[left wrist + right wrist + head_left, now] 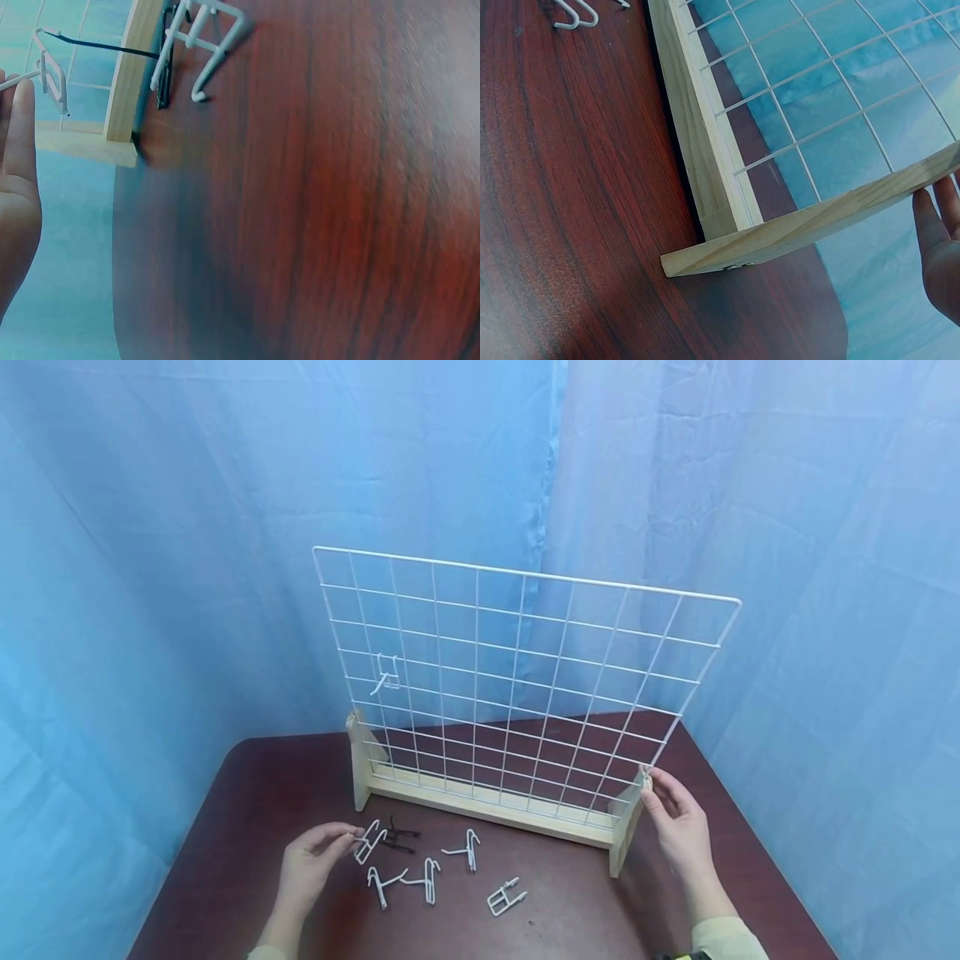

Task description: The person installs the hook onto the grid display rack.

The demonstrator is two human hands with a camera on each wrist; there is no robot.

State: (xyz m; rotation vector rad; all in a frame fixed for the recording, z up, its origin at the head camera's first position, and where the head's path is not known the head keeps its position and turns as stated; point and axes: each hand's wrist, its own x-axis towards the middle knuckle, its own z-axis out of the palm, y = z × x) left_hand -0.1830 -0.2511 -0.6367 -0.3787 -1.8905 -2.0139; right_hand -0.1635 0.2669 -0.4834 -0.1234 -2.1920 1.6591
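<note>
My left hand (311,864) pinches the prong of a white wire hook (370,843) just above the table. In the left wrist view the same hook (63,96) stands out from the fingertips. With thumb and fingers, my right hand (681,827) grips the top of the right upright of a wooden stand (487,807). The stand bears a white wire grid panel (525,574), which leans back. One white hook (391,681) hangs on the left part of the grid. The right wrist view shows the fingers behind the wooden upright (795,230).
Several loose hooks lie in front of the stand: a black hook (401,841) close to the left hand, white hooks (430,883) in the middle, and a white hook (506,899) farther right. Blue curtains (225,527) surround the dark red table (570,918).
</note>
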